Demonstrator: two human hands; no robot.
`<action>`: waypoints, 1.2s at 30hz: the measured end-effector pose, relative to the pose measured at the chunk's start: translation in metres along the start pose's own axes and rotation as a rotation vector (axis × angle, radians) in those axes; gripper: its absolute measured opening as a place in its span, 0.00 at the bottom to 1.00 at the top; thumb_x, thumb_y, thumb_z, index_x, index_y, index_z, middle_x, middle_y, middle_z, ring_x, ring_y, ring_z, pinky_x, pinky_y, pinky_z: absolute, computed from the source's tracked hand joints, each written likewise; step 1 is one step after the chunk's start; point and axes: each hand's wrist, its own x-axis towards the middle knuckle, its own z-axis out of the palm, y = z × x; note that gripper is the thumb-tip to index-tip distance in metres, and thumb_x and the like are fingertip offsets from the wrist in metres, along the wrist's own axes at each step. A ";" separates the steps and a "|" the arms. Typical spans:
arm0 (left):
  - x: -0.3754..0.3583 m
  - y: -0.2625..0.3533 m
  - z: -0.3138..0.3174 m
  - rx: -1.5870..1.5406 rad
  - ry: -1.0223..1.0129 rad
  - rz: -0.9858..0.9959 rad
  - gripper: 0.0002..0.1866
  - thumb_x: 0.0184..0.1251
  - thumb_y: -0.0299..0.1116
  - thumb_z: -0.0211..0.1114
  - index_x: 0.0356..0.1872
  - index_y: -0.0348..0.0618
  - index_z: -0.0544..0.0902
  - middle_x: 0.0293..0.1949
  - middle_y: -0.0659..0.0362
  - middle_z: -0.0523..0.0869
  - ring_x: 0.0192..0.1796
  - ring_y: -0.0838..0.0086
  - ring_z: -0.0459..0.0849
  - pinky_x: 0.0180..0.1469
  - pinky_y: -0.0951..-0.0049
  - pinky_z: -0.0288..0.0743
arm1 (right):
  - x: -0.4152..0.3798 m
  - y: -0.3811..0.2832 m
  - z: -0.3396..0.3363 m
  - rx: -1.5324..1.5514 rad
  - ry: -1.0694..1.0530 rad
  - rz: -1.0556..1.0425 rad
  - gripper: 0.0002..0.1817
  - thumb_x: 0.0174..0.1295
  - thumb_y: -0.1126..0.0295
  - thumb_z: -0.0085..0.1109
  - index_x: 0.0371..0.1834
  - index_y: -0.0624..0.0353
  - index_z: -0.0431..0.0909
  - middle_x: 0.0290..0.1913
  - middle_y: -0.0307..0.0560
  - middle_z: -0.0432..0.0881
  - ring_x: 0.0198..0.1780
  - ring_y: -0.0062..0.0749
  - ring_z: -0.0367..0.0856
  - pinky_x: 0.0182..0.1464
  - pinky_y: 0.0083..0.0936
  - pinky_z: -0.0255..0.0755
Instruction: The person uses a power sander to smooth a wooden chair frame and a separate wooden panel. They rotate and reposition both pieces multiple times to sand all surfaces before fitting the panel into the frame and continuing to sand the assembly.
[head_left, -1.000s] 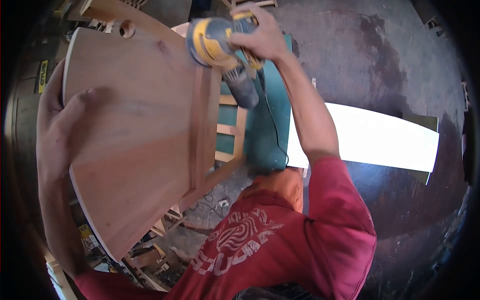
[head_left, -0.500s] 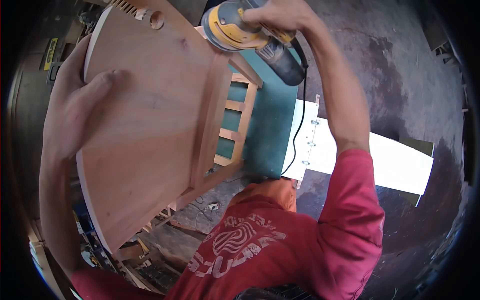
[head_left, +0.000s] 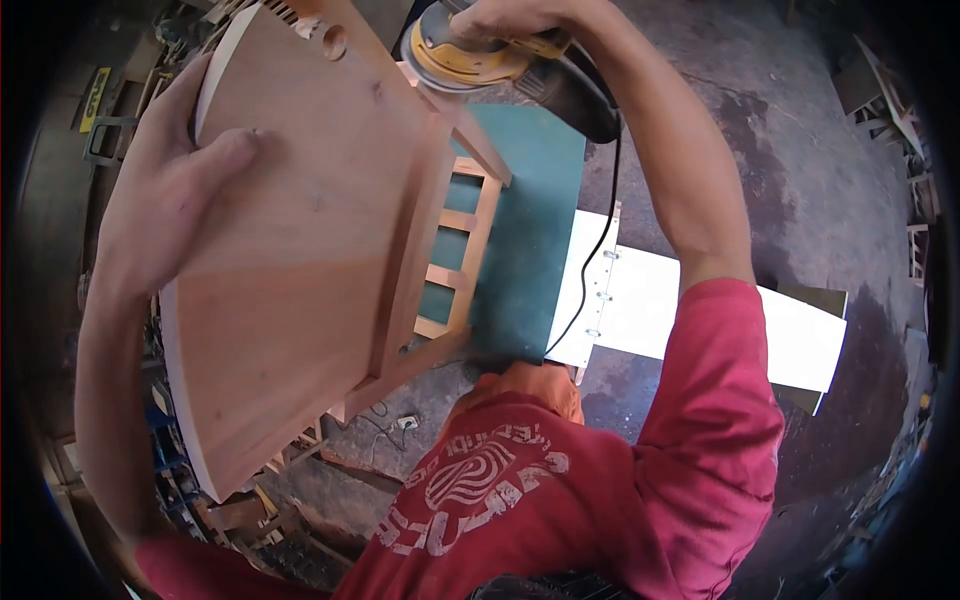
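A broad wooden panel (head_left: 300, 200) with a raised strip along its right side fills the left of the view, tilted. My left hand (head_left: 175, 195) clasps its left edge, thumb lying on the face and the fingers curled behind, partly hidden. At the top, my right hand (head_left: 510, 18) is wrapped round a yellow and black orbital sander (head_left: 460, 62), whose round pad sits right at the panel's upper right edge. A black cord (head_left: 600, 235) hangs from the sander toward my body.
Right of the panel is a slatted wooden frame (head_left: 487, 215) over a green surface (head_left: 520, 270). Beyond lies a white board (head_left: 650, 300) with metal hinges. Cables and a plug (head_left: 406, 423) rest on the concrete floor. Wood scraps (head_left: 265, 525) lie at lower left.
The sander and my right hand have shifted slightly up and left in view. The panel and my left hand appear slightly farther right, while the green surface and white board appear farther left.
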 end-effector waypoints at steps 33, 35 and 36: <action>-0.004 -0.014 -0.019 0.052 -0.008 -0.178 0.57 0.55 0.54 0.74 0.79 0.25 0.60 0.65 0.42 0.80 0.63 0.61 0.83 0.64 0.64 0.77 | -0.098 0.121 0.183 0.496 0.791 0.294 0.28 0.40 0.59 0.74 0.49 0.55 0.83 0.42 0.47 0.87 0.43 0.38 0.86 0.51 0.33 0.80; -0.005 -0.016 -0.018 0.045 0.004 -0.158 0.57 0.55 0.53 0.74 0.79 0.25 0.60 0.65 0.42 0.79 0.64 0.61 0.82 0.65 0.64 0.76 | -0.095 0.124 0.179 0.443 0.829 0.322 0.29 0.39 0.59 0.74 0.49 0.55 0.84 0.41 0.49 0.86 0.44 0.41 0.86 0.52 0.35 0.80; -0.004 -0.017 -0.017 0.040 0.012 -0.149 0.57 0.55 0.53 0.74 0.79 0.25 0.60 0.65 0.41 0.79 0.64 0.61 0.82 0.66 0.63 0.76 | -0.097 0.122 0.180 0.438 0.837 0.319 0.29 0.39 0.59 0.74 0.49 0.55 0.84 0.41 0.49 0.86 0.44 0.41 0.86 0.52 0.35 0.80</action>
